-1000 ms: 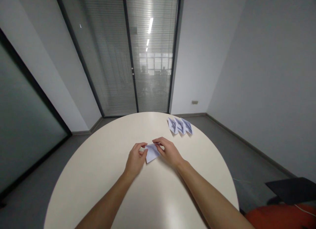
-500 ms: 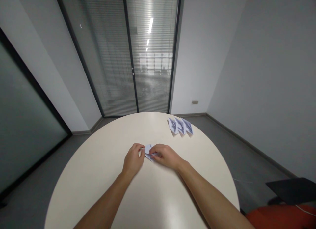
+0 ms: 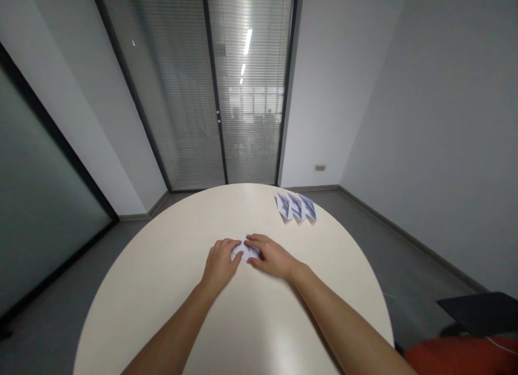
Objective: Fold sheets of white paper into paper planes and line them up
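Note:
A small piece of folded white paper lies on the round table between my two hands. My left hand grips its left side, thumb at the near edge and fingertips at the far one. On the opposite side, my right hand holds the paper, with fingers bent over its top and the thumb near its lower edge. The fingers partly cover the paper, so its full outline is hidden. Both forearms reach in from the bottom of the view.
Three folded paper pieces overlap in a row near the table's far right edge. A black flat object and something red are at the lower right. Glass panels with blinds stand beyond the table.
The folded paper now lies flatter, with more of its white face showing. My left thumb has moved right onto it, and my right fingers have spread over it.

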The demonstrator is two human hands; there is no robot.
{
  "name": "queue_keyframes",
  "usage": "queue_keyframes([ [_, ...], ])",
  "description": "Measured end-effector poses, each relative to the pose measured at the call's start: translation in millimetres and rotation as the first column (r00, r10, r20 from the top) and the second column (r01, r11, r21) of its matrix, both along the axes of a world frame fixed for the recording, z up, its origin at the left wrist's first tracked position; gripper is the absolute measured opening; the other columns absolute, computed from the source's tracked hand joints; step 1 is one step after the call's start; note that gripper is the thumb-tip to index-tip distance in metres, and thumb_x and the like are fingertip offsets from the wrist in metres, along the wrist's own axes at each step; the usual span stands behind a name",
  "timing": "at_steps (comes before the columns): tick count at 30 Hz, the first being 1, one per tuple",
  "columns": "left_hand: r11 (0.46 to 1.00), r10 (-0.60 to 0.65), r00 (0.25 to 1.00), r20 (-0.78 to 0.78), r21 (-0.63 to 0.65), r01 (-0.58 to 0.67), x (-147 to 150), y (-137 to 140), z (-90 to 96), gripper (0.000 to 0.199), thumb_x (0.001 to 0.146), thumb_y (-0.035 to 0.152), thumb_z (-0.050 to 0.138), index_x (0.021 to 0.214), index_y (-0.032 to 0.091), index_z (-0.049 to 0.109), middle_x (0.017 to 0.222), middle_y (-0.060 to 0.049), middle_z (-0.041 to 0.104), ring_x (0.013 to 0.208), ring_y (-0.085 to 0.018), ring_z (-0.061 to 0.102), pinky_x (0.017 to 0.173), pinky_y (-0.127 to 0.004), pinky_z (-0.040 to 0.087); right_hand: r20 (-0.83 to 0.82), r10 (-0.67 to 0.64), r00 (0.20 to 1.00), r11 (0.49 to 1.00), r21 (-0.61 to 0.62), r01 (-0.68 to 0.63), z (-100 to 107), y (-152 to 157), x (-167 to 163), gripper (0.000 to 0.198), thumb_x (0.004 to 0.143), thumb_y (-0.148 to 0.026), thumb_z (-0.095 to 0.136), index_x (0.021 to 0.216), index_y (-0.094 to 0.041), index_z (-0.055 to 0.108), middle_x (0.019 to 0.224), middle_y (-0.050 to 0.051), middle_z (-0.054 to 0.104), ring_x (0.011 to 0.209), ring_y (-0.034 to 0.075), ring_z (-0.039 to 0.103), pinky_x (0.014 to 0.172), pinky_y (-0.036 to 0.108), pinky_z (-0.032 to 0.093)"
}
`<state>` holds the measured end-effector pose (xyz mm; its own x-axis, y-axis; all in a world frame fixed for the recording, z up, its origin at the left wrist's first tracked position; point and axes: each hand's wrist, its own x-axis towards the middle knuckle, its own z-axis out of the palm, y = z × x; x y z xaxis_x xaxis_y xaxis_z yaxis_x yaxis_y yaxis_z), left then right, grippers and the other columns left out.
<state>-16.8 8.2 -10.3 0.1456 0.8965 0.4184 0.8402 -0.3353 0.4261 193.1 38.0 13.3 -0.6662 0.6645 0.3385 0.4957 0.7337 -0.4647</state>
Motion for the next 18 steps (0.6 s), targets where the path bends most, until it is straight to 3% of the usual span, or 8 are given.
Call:
queue_keyframes([
  [3, 1.000, 0.001, 1.000, 0.019, -0.003, -0.001, -0.3, 0.7, -0.5, 0.025, 0.090, 0.021, 0.065, 0.115, 0.019, 0.068, 0.114, -0.008, 0.072, 0.107, -0.026, 0.062, 0.098, -0.043, 0.049, 0.114, -0.048, 0.992, 0.999, -0.008, 0.050, -1.0, 0.0, 1.7, 0.059, 0.091, -0.039, 0.066, 0.144, -0.013, 0.055, 0.152, 0.023, 0.046, 0.143, 0.038, 0.041, 0.117, 0.058, 0.033],
  [7, 1.000, -0.003, 1.000, 0.001, -0.018, 0.003, -0.2, 0.2, -0.2, 0.022, 0.092, 0.021, 0.063, 0.112, 0.019, 0.071, 0.110, -0.008, 0.072, 0.105, -0.025, 0.062, 0.098, -0.043, 0.050, 0.189, -0.061, 0.980, 0.997, -0.035, 0.069, 1.7, -1.8, 1.8, 0.056, 0.095, -0.043, 0.060, 0.144, -0.018, 0.055, 0.155, 0.019, 0.044, 0.146, 0.043, 0.034, 0.114, 0.068, 0.029],
  [15, 0.998, -0.066, 0.993, -0.103, -0.023, 0.064, 4.5, -6.1, 6.7, 0.033, 0.094, 0.021, 0.057, 0.125, 0.021, 0.069, 0.133, -0.009, 0.067, 0.121, -0.027, 0.057, 0.105, -0.045, 0.046, 0.201, -0.030, 0.979, 0.996, -0.080, 0.047, 0.9, -5.5, -2.6, 0.059, 0.100, -0.039, 0.050, 0.153, -0.016, 0.042, 0.160, 0.019, 0.037, 0.151, 0.040, 0.025, 0.117, 0.066, 0.026],
  [18, 0.997, -0.069, 0.985, -0.158, -0.039, 0.064, 5.2, -9.7, 12.6, 0.034, 0.095, 0.024, 0.057, 0.126, 0.021, 0.069, 0.135, -0.009, 0.067, 0.121, -0.028, 0.057, 0.104, -0.047, 0.046, 0.188, -0.019, 0.982, 0.998, -0.049, 0.029, 2.3, -2.3, 0.9, 0.050, 0.101, -0.036, 0.048, 0.148, -0.018, 0.049, 0.156, 0.016, 0.044, 0.149, 0.038, 0.029, 0.116, 0.064, 0.029],
])
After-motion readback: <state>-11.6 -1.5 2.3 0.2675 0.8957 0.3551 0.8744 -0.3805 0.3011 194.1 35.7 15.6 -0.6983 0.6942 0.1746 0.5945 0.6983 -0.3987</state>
